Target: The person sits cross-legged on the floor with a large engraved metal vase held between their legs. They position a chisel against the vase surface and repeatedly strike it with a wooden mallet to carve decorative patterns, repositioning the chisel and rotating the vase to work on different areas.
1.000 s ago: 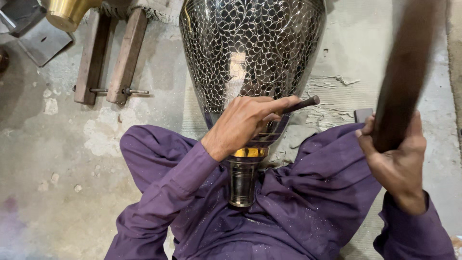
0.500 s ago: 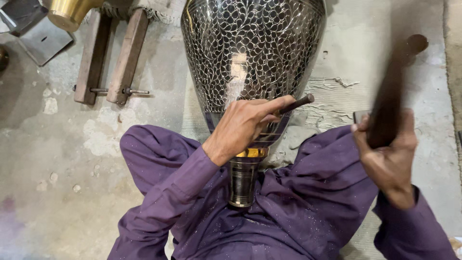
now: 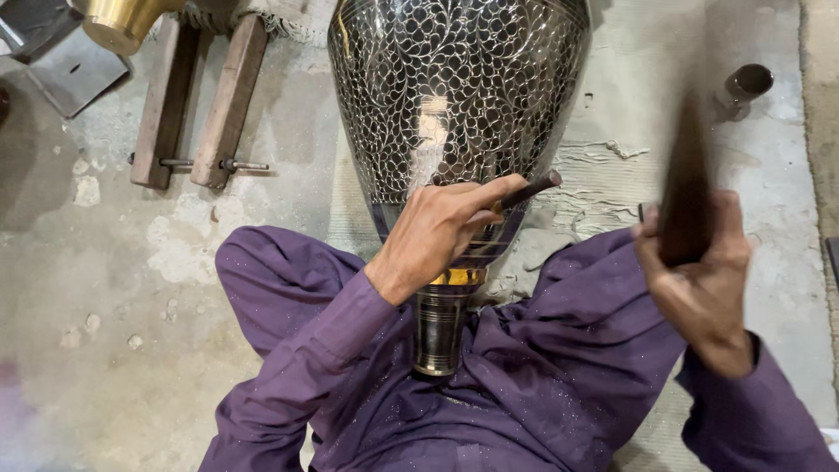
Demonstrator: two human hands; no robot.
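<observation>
Head view: nearest the camera, purple-clad legs [image 3: 489, 411] are folded on the concrete floor [image 3: 105, 288], and the narrow neck of a large engraved metal vase [image 3: 459, 96] is wedged between them, its mouth against the lap. The vase is laid on its side, its wide body running away toward the top edge, where it is cut off by the frame. The left hand [image 3: 441, 232] is closed around a thin dark chisel [image 3: 529, 190], whose tip is pressed against the vase's lower shoulder. The right hand [image 3: 699, 271] is clenched on a dark wooden mallet [image 3: 686, 188], held upright and blurred, well apart from the chisel. Open floor is seen to the left of the legs. A woven mat [image 3: 594, 175] is spread under the vase. Farther off, a wooden clamp [image 3: 201, 100] with bolts is laid at upper left beside a brass vessel [image 3: 122, 22], and a small dark cup [image 3: 745, 85] is stood at upper right. Compared with half a second ago, the mallet has been brought nearer the vase and stands more upright, while the left hand and chisel have been kept in place.
</observation>
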